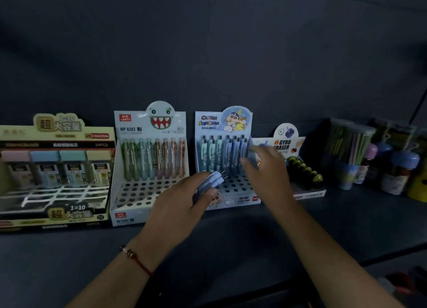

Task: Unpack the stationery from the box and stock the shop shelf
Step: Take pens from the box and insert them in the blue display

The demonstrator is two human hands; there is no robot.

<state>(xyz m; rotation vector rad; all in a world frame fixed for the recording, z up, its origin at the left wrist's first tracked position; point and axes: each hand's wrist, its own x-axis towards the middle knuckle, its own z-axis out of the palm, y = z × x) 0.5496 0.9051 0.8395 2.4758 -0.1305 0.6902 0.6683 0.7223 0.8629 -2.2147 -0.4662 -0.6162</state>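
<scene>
Head view: left hand [182, 199] grips spare pale-blue mechanical pencils [211, 181] just before the blue Crayon Shinchan cardboard display box [223, 155] on the dark shelf [69, 257], right hand [265, 169] blurred at its back row, grip unclear; seat each upright in an empty hole.

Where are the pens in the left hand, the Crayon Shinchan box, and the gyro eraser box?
pens [213, 180], head view, barrels.
Crayon Shinchan box [209, 121], head view, backboard title.
gyro eraser box [283, 144], head view, backboard lettering.
</scene>
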